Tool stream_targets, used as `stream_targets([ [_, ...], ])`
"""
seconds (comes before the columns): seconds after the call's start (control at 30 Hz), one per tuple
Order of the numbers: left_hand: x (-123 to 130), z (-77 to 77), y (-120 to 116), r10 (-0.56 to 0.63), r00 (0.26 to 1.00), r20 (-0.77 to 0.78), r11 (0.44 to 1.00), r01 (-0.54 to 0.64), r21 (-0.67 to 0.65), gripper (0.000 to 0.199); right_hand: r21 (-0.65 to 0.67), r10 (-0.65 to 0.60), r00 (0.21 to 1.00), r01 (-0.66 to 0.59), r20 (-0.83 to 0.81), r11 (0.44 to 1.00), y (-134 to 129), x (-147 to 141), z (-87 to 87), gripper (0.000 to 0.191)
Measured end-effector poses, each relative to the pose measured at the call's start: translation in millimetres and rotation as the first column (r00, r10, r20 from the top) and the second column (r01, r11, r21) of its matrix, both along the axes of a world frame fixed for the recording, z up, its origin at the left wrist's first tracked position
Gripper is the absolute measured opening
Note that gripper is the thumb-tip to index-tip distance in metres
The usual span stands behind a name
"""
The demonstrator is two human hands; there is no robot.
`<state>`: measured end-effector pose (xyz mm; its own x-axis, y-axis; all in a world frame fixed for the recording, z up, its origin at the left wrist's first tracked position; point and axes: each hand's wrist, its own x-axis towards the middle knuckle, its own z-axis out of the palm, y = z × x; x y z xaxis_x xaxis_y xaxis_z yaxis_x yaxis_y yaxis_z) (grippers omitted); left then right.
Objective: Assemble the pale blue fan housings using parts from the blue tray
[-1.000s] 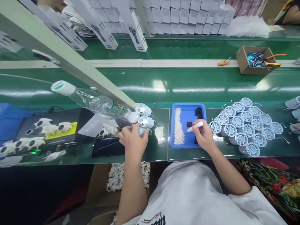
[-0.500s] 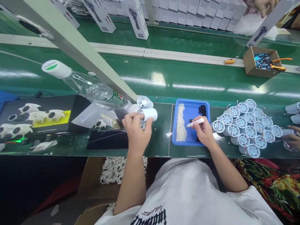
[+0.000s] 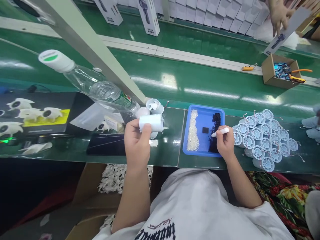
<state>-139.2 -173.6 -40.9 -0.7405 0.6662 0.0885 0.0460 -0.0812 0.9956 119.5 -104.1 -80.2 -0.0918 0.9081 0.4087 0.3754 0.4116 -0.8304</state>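
Note:
My left hand (image 3: pixel 137 140) is wrapped round a pale blue cylinder (image 3: pixel 151 123), held on its side above the bench. My right hand (image 3: pixel 225 143) pinches a white pen-like tool (image 3: pixel 220 132), its tip over the black pieces (image 3: pixel 215 133) in a blue tray (image 3: pixel 185 133). White granules (image 3: pixel 193 131) form a strip along the tray's left side, and a small black block (image 3: pixel 205 130) lies between the two heaps. Just behind the held cylinder stands another pale cylinder (image 3: pixel 153 104). To the right of my right hand, several pale blue cylinders (image 3: pixel 266 129) with thin wires are grouped upright.
A large plastic bottle (image 3: pixel 100 90) leans beside a metal post (image 3: pixel 110 60) at left. White animal-shaped parts (image 3: pixel 32 113) lie at far left. A cardboard box (image 3: pixel 271 71) holds small parts and orange-handled pliers. Another person's hand (image 3: pixel 280 16) shows at top right.
My left hand has turned the cylinder, its open end now facing away from the fingers. My right hand has moved the white tool from the white granules rightward to the black pieces.

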Motion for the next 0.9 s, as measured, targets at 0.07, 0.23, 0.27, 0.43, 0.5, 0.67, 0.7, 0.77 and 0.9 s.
stream_targets([
  [0.07,2.5,3.2,1.1,0.007,0.992,0.126,0.999,-0.013,0.043,0.047,-0.011,0.000,1.000,0.000,-0.013,1.000,-0.9,1.0,-1.7,0.028],
  [0.23,5.7,10.9,1.5,-0.018,0.975,0.220,0.997,0.003,0.071,0.047,-0.077,0.048,0.999,-0.046,0.023,0.996,-0.9,-1.1,1.7,0.031],
  [0.27,5.6,11.4,1.4,-0.025,0.975,0.222,0.998,0.010,0.069,0.047,-0.087,0.053,0.998,-0.050,0.034,0.995,-0.7,-1.5,2.1,0.032],
  [0.43,4.8,9.6,3.3,0.005,0.967,0.254,0.998,-0.020,0.059,0.054,-0.033,0.006,1.000,-0.005,0.025,0.999,-1.0,-1.6,0.6,0.030],
  [0.5,5.7,8.1,4.4,0.008,0.964,0.266,0.998,-0.026,0.062,0.053,-0.019,0.001,1.000,-0.001,0.020,1.000,-1.6,-1.3,0.2,0.029],
  [0.67,9.1,4.7,5.1,-0.003,0.961,0.277,0.999,-0.009,0.041,0.050,-0.011,0.009,0.999,-0.009,0.037,1.000,-2.5,-0.7,-0.2,0.028],
  [0.7,9.6,3.9,5.0,-0.010,0.961,0.276,0.999,0.000,0.034,0.049,-0.008,0.009,0.999,-0.009,0.031,1.000,-1.9,-1.0,-0.3,0.028],
  [0.77,10.4,2.1,5.0,-0.034,0.962,0.271,0.999,0.028,0.026,0.047,0.013,0.001,1.000,-0.002,0.017,1.000,0.5,-2.8,0.5,0.029],
  [0.9,14.3,-1.2,6.4,-0.129,0.939,0.320,0.991,0.114,0.065,0.050,-0.049,0.103,0.990,-0.099,0.096,0.994,4.2,-13.6,13.5,0.026],
])
